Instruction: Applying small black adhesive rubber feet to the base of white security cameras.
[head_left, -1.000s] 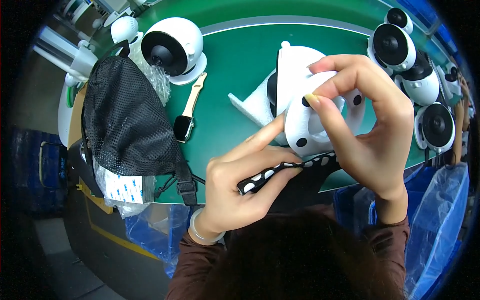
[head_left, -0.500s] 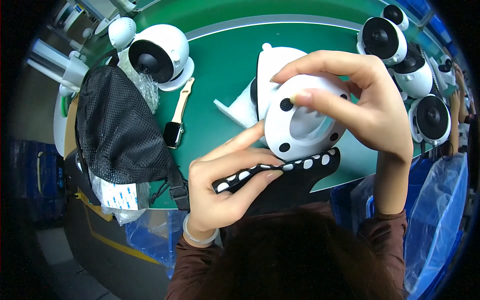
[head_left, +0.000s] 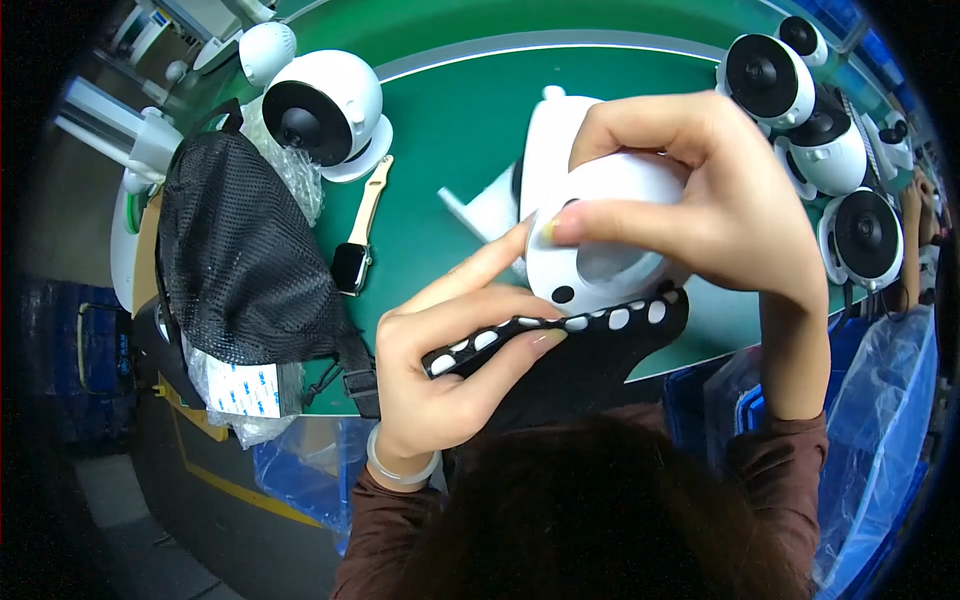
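In my right hand [head_left: 725,200] is a white camera with its round base [head_left: 612,268] turned up. My thumb presses on the rim over one spot, and my fingers wrap behind. A black round foot pad [head_left: 563,294] sits low on the rim; others are partly covered. Behind the base shows the white camera body [head_left: 553,140], with its dark front edge mostly hidden. My left hand [head_left: 435,365] pinches a bent black sheet with white round spots [head_left: 619,318] just below the base. The left index finger reaches up to the base's left side.
White foam [head_left: 490,212] lies behind the base. To the left are a black mesh bag [head_left: 245,260], a watch with a pale strap [head_left: 350,265] and a white camera [head_left: 340,100]. Several similar cameras [head_left: 860,240] stand at the right, near a blue bin with a clear liner [head_left: 880,420].
My right thumb has slid down and left across the base rim, and the fingers have curled in more. The base has tilted slightly. My left hand keeps its pinch on the black sheet.
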